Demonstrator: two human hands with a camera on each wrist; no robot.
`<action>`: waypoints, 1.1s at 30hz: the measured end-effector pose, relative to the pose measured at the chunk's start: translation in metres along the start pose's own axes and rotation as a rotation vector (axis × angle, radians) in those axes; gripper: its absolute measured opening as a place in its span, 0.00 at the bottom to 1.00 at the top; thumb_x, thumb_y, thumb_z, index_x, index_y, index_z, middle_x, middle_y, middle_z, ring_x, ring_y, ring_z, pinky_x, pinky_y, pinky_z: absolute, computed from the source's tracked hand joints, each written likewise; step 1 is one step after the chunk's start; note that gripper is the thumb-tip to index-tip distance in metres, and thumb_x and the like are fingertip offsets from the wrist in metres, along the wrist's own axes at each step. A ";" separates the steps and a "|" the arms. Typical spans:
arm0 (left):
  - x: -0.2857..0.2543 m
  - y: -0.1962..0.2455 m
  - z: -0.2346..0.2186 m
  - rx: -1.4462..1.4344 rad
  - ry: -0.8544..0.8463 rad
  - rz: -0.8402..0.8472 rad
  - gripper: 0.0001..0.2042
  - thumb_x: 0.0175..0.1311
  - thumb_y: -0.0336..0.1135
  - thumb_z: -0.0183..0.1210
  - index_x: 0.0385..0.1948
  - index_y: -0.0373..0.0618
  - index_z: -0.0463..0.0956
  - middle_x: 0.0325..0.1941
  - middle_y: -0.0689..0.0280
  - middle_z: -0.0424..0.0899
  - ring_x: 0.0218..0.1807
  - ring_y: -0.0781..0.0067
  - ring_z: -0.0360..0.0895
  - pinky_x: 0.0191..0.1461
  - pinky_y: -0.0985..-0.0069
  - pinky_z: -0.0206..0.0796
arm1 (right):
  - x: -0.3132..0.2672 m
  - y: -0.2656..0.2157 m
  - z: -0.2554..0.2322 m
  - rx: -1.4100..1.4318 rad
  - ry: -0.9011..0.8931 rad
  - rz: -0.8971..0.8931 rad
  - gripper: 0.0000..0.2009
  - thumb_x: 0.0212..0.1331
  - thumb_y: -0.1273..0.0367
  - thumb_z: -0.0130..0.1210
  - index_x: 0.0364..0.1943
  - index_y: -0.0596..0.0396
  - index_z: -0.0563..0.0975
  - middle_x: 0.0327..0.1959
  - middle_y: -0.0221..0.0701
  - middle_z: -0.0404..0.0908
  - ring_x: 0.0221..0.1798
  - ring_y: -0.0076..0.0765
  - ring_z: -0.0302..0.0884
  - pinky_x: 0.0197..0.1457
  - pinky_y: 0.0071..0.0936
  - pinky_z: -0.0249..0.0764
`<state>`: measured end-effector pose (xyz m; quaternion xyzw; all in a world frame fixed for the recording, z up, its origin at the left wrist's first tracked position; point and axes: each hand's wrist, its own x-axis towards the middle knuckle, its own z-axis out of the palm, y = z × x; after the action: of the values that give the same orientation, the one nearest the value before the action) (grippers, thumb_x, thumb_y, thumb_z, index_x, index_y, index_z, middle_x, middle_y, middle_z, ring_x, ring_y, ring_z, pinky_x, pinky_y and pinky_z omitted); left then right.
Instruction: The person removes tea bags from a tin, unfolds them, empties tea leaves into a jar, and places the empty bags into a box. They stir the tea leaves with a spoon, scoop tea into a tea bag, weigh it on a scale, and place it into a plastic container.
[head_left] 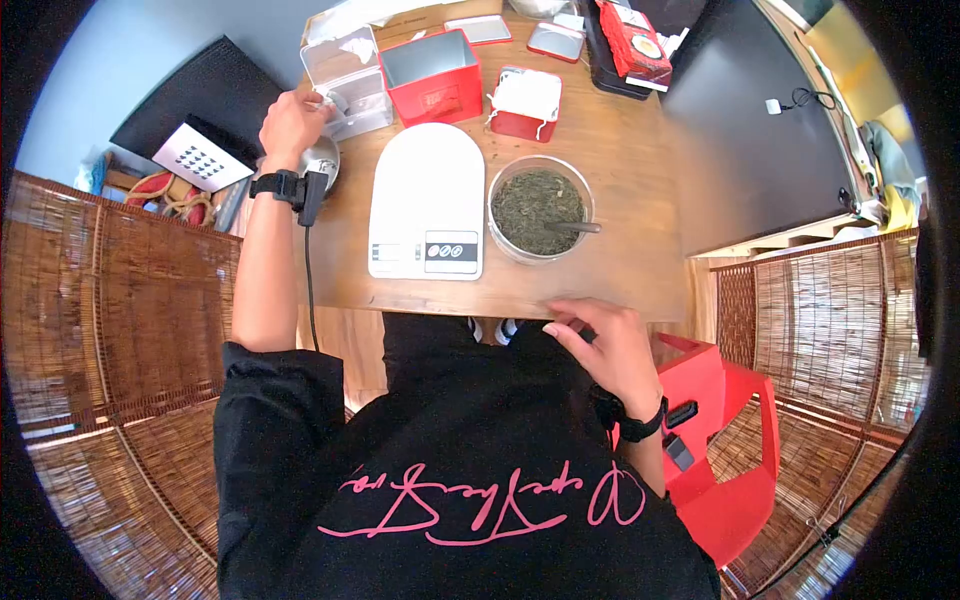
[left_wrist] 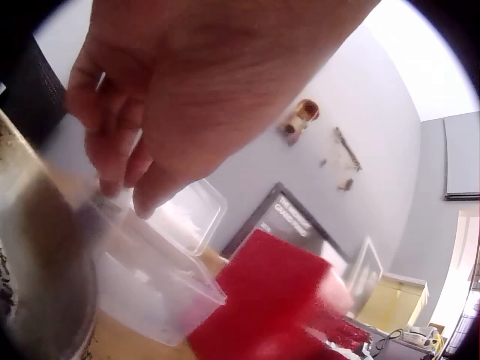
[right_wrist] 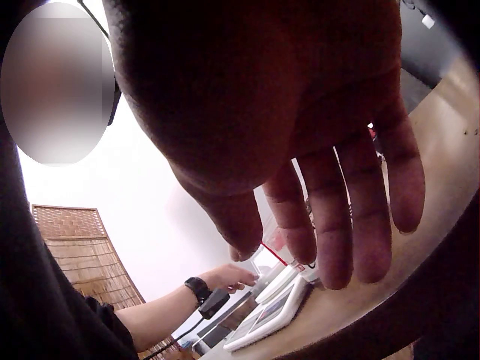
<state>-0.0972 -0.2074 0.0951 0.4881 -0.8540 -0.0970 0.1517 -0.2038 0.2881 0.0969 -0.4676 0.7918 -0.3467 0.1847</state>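
Note:
My left hand (head_left: 292,125) reaches over a clear plastic box (head_left: 362,117) at the back left of the table. Its thumb and fingertips pinch something small, whitish and see-through (left_wrist: 120,201), blurred in the left wrist view; I cannot tell what it is. Just below that hand stands a metal bowl (head_left: 322,165) with dark bits in it, partly hidden by the wrist. My right hand (head_left: 612,345) rests at the table's front edge, fingers loosely extended and holding nothing. Nearest to it is a clear tub (head_left: 497,228) of dried green leaves (head_left: 535,205) with a spoon (head_left: 575,228) in it.
A white kitchen scale (head_left: 427,195) lies mid-table. Behind it stand an open red tin (head_left: 435,100) and a smaller red tin (head_left: 522,125) with a white liner. Flat lids (head_left: 556,42) and a red packet (head_left: 640,55) are at the back. A cable (head_left: 311,290) hangs from the left wrist.

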 end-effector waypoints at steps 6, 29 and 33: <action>0.010 -0.004 0.012 0.051 0.026 -0.030 0.15 0.57 0.48 0.70 0.44 0.60 0.89 0.46 0.61 0.91 0.53 0.57 0.86 0.58 0.62 0.76 | -0.002 -0.003 -0.005 0.012 -0.007 0.027 0.14 0.62 0.61 0.67 0.46 0.54 0.86 0.36 0.36 0.89 0.33 0.39 0.88 0.40 0.33 0.81; -0.101 0.031 -0.036 -0.815 -0.081 0.203 0.08 0.70 0.33 0.63 0.42 0.38 0.81 0.34 0.72 0.84 0.30 0.86 0.75 0.34 0.81 0.68 | 0.003 -0.006 0.004 -0.013 -0.038 0.019 0.15 0.62 0.59 0.66 0.45 0.53 0.86 0.37 0.34 0.89 0.34 0.37 0.88 0.40 0.34 0.81; -0.169 0.050 -0.036 -1.027 -0.263 0.267 0.04 0.70 0.28 0.63 0.41 0.42 0.79 0.28 0.77 0.77 0.29 0.89 0.71 0.35 0.86 0.64 | 0.013 -0.011 0.011 0.082 -0.049 -0.030 0.15 0.63 0.60 0.66 0.46 0.55 0.85 0.39 0.36 0.89 0.34 0.38 0.88 0.39 0.33 0.81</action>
<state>-0.0441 -0.0365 0.1163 0.2222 -0.7631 -0.5417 0.2734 -0.1967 0.2691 0.0981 -0.4798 0.7651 -0.3701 0.2178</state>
